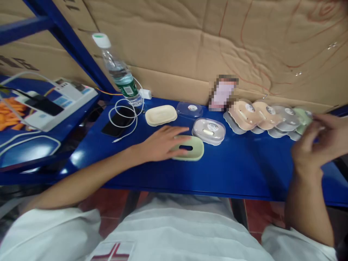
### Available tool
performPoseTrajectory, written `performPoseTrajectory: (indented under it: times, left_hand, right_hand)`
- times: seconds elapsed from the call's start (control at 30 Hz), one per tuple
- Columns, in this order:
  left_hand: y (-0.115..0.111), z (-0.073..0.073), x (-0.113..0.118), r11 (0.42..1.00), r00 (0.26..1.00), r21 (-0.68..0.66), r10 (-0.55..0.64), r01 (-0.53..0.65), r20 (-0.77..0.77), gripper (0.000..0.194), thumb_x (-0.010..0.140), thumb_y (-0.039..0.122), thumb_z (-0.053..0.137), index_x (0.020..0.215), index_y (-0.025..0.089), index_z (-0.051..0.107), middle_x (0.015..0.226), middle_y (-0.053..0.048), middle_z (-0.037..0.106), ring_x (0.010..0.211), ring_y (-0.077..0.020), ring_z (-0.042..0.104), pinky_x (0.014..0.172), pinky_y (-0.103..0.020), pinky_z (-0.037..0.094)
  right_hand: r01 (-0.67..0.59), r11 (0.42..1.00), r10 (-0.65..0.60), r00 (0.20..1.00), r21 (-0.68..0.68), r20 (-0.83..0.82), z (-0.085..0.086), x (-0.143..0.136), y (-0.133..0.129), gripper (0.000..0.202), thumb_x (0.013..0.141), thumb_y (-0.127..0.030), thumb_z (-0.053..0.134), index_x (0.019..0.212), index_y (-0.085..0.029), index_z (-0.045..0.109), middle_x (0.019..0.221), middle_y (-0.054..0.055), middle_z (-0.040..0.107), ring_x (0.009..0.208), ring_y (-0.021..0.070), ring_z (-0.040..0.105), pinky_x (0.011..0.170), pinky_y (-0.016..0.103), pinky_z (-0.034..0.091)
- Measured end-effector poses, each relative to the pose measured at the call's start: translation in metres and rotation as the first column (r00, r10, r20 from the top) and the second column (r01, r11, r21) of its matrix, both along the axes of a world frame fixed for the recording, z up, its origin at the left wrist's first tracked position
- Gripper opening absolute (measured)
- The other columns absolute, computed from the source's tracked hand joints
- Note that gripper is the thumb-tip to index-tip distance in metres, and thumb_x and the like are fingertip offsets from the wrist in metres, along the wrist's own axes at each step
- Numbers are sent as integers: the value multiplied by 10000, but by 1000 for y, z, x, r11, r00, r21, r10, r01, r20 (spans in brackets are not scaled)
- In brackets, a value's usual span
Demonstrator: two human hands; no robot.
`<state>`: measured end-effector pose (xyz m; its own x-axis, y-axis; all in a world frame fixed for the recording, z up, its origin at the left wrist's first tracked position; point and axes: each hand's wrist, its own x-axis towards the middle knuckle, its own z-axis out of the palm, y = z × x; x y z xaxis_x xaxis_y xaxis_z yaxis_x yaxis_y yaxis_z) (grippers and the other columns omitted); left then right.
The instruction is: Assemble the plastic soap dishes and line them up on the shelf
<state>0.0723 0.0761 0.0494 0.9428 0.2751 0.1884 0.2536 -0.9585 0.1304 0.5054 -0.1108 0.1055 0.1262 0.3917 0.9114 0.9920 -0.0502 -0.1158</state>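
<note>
My left hand [160, 144] lies with its fingers spread over the left part of a pale green soap dish [199, 149] with a slot in its middle. My fingertips touch or hover just above the dish; which one I cannot tell. Behind it sits a grey soap dish under a clear lid [216, 135], with a round label. A cream dish [161, 115] and a loose clear lid [189, 110] lie further back. My right hand [318, 141] is raised at the right edge, near a lidded green soap dish [302, 117]. Blur and the frame edge hide its fingers.
Several lidded dishes [243, 114] line the back right of the blue table [231, 174]. A phone-like object [223, 93], blurred out, leans against the cardboard [168, 47]. At left stand a water bottle [123, 81], a white cable [136, 121] and a dark phone [115, 123].
</note>
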Motion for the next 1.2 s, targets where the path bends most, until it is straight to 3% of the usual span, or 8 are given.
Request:
performPoseTrajectory:
  times: [0.07,0.13,0.23,0.37,0.57,0.73,1.03,1.2]
  left_hand:
    - [27,-1,-7,978,972,-28,209,-207,103,500,1131,524,466,1521,245,609,1674,-133,511,1531,-317,510,1264,-493,395]
    - [52,-6,-18,907,899,-21,419,-420,126,565,1080,497,581,1560,200,561,1689,-189,470,1559,-383,460,1270,-571,364]
    - [74,-18,-29,848,848,-65,529,-526,43,564,1010,476,686,1478,169,617,1620,-218,538,1498,-429,515,1220,-608,407]
    - [69,-23,-23,886,885,-151,454,-437,100,323,1055,442,599,1223,188,707,1437,-149,695,1328,-357,662,1132,-521,498]
    - [38,-15,-25,921,927,-120,376,-371,17,255,1031,406,627,1189,211,672,1401,-156,693,1323,-376,661,1110,-546,512]
    - [22,-7,-27,931,951,-203,280,-302,-132,529,950,396,742,1409,221,546,1416,-148,649,1299,-395,666,1089,-594,521]
    - [-5,-23,-10,969,970,-224,152,-107,191,1177,790,529,953,1709,290,257,1780,-223,121,1471,-455,457,1173,-626,478]
    - [1,-20,-12,974,989,-185,143,-133,38,992,876,615,847,1675,248,386,1700,-212,353,1503,-468,392,1218,-642,427]
  right_hand:
    - [-275,891,335,936,-362,113,-14,-65,20,476,1053,-388,584,1526,-357,623,1293,117,784,1232,368,738,1062,603,578]
    - [-379,646,581,808,-663,104,-37,-121,39,556,1064,-423,628,1597,-284,555,1506,132,683,1387,356,658,1168,581,537]
    - [-445,487,710,703,-751,43,-76,-171,57,504,1093,-458,596,1544,-234,608,1574,132,632,1493,327,575,1279,591,430]
    - [-477,486,695,719,-732,-8,-99,-177,59,448,1094,-430,604,1470,-195,674,1570,147,633,1521,313,548,1308,562,397]
    - [-596,537,630,754,-597,-186,-84,-157,54,366,1108,-400,565,1395,-233,718,1357,98,778,1295,281,721,1185,501,522]
    - [-614,556,550,777,-560,-306,-83,-154,56,405,1117,-486,513,1374,-254,723,1333,101,786,1274,303,728,1121,526,552]
    - [-586,394,651,722,-708,-234,-87,-175,62,412,1149,-373,458,1480,-240,665,1501,103,697,1432,281,616,1188,496,480]
    - [-550,395,676,716,-736,-173,-88,-183,62,461,1123,-450,535,1498,-203,642,1524,136,671,1448,304,598,1197,505,472]
